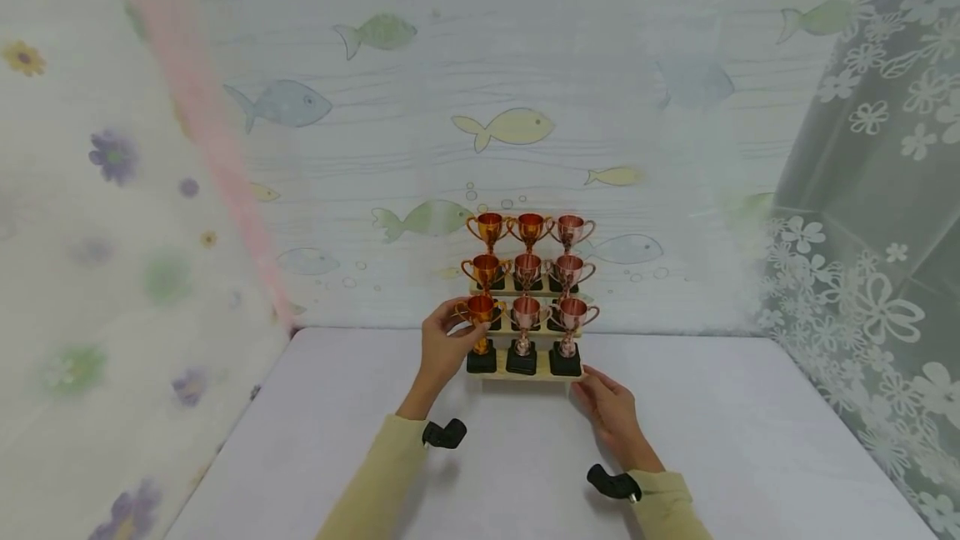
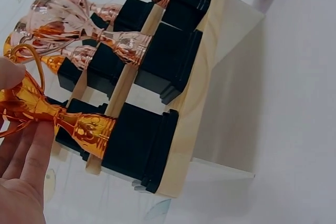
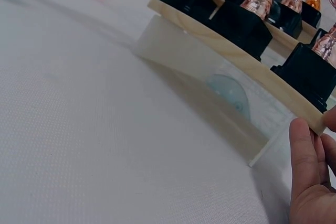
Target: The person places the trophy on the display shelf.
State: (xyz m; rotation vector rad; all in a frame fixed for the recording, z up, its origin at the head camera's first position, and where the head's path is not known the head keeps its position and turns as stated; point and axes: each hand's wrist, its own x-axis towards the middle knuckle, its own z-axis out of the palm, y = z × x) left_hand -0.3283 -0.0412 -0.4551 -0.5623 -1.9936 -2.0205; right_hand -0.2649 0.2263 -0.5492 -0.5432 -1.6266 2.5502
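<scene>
Left wrist: trophy [image 2: 79, 124] stem (pinched).

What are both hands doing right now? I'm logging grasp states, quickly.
Left hand: grips the gold trophy on the bottom step.
Right hand: fingers touch the wooden stand corner; a grip cannot be told.

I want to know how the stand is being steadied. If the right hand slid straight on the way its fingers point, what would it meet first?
The right hand already touches it, it seems: the front right corner of the pale wooden tiered stand's lowest step, just below the rose-copper trophy with a black block base.
</scene>
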